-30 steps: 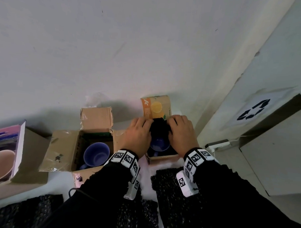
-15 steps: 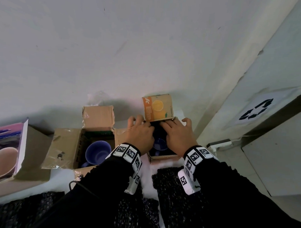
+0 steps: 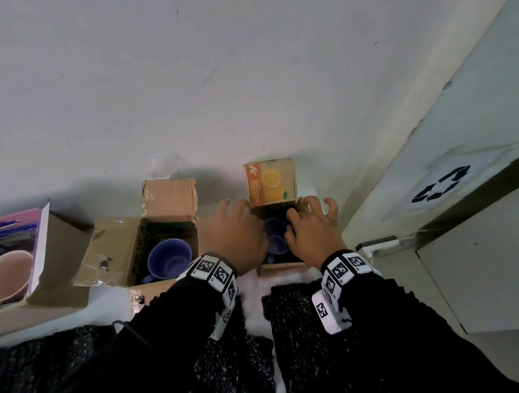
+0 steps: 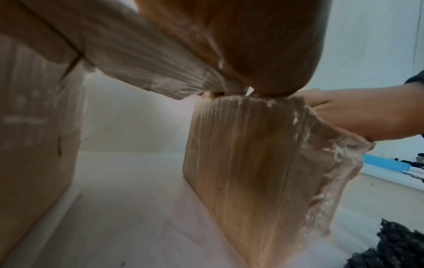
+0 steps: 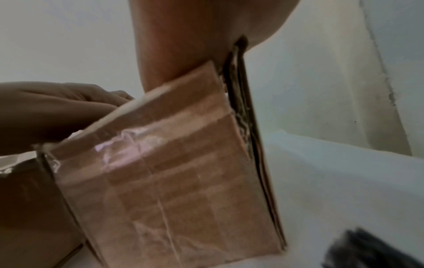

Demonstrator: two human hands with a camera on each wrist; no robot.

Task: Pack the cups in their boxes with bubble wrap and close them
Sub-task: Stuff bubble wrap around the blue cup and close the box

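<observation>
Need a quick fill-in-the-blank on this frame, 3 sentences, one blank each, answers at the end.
1. Both hands, left hand and right hand, work at the small cardboard box whose upright flap is printed with an ____ fruit.
2. The cup inside that box is ____ in colour.
3. The open box to its left holds ____ blue cup.

Missing words: orange; blue; one

A cup (image 3: 276, 239) sits in the right box (image 3: 282, 266); left of it a second box (image 3: 112, 250) holds another cup (image 3: 169, 258), both against the wall (image 3: 256, 78)
</observation>
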